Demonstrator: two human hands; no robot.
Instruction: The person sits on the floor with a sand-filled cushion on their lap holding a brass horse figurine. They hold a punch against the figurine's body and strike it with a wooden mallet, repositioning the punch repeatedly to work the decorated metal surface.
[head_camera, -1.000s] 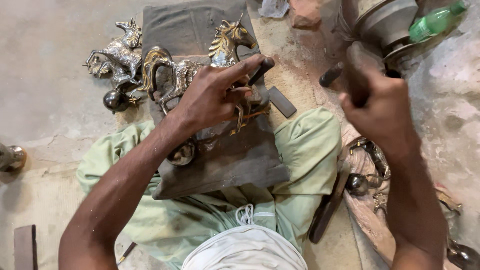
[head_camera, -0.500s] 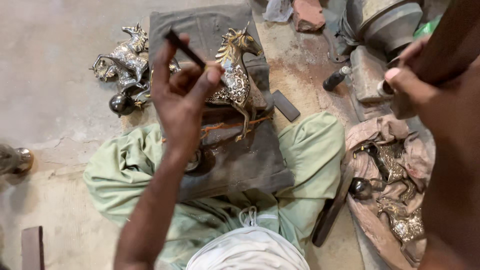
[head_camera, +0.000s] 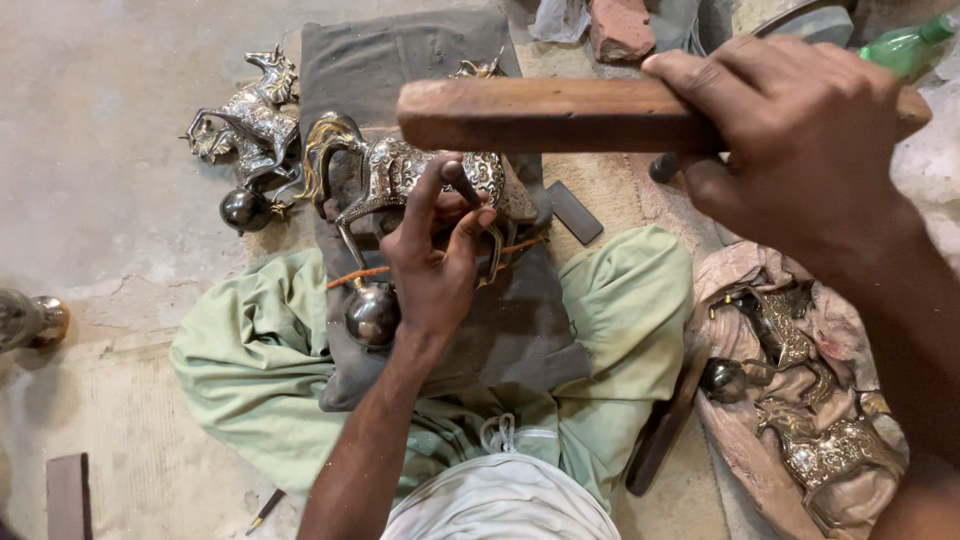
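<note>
A brass horse figurine (head_camera: 400, 180) with silver patterning lies on a dark grey cloth (head_camera: 420, 70) across my lap. My left hand (head_camera: 435, 260) pinches a thin dark metal punch (head_camera: 460, 182) upright against the horse's body. My right hand (head_camera: 800, 130) grips a long wooden block (head_camera: 540, 115) held level above the punch and the horse. The horse's round metal ball base (head_camera: 372, 315) sits just left of my left wrist.
A second silver horse figurine (head_camera: 245, 120) with a dark ball lies on the concrete floor at the left. More brass horses (head_camera: 800, 400) rest in a pinkish cloth at the right. A green bottle (head_camera: 905, 45), a brick (head_camera: 620, 30) and a flat dark bar (head_camera: 575, 212) lie nearby.
My left hand came down from the air and set the punch against the horse. My right hand swung the wooden block in from the right, over the horse.
</note>
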